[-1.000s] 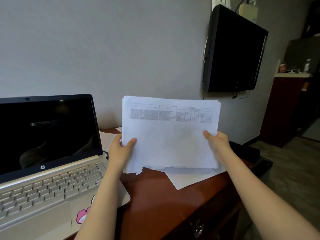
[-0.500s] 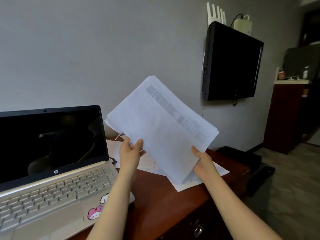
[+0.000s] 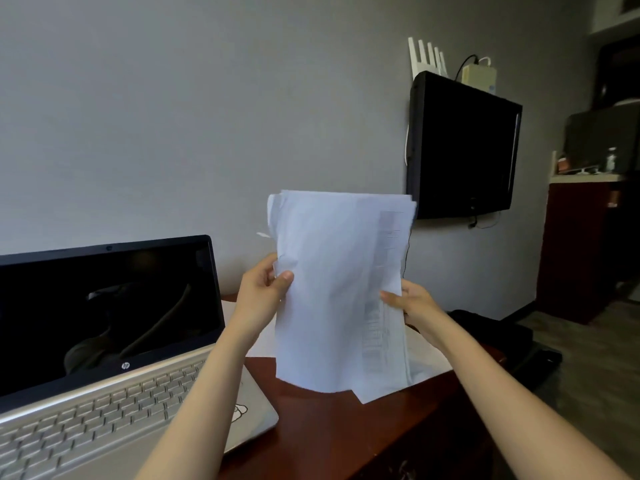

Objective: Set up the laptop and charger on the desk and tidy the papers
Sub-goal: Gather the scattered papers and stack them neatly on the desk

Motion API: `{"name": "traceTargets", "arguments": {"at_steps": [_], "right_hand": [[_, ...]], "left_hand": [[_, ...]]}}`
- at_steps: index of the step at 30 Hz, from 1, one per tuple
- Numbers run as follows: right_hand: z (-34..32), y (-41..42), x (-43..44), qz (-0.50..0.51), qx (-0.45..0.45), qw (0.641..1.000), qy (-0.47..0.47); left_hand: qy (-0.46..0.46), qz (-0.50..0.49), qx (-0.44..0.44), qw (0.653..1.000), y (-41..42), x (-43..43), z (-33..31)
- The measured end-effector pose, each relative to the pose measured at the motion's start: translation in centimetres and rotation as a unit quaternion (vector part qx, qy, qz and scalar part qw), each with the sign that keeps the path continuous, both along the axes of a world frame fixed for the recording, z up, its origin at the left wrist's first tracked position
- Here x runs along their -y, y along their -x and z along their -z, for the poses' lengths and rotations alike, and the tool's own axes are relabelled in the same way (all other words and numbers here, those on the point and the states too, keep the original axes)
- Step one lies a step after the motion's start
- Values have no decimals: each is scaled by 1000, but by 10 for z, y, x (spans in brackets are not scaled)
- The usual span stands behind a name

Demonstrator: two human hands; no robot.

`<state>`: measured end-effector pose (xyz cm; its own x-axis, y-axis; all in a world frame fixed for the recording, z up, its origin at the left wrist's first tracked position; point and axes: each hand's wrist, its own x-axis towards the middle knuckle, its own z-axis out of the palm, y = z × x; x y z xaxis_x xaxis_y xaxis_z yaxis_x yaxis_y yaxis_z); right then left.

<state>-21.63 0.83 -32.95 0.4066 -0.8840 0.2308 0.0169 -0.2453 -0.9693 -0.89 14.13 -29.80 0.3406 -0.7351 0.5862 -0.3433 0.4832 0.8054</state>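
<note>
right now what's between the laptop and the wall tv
In the head view, the paper stack, held upright by the left hand and right hand.

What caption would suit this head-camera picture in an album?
A left hand and right hand hold a stack of papers upright over the desk, beside the open laptop.

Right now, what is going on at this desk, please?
A person holds a stack of papers upright over the desk, long side vertical. The left hand pinches its left edge and the right hand grips its right edge. A few loose sheets lie on the desk behind the stack. The laptop stands open at the left with a dark screen.
</note>
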Motion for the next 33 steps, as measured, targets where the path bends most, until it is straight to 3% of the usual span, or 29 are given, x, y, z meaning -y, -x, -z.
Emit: {"name": "traceTargets", "arguments": {"at_steps": [6,11,17,26,33], "right_hand": [[-15,-6,-8,6,88,996,33],[-27,-11,-13,21,132,989,64],[-37,-21,-15,78,181,975,100],[-49,-25,-14,131,229,960,94],[-53,-26,-15,158,227,956,94]], "left_hand": [[17,-73,-51,996,2,-3,-18],[107,-119,-120,980,-4,0,-37],[142,-207,-115,961,-7,5,-36],[157,-147,-140,967,6,12,-55],[63,-91,-165,980,10,12,-58]]}}
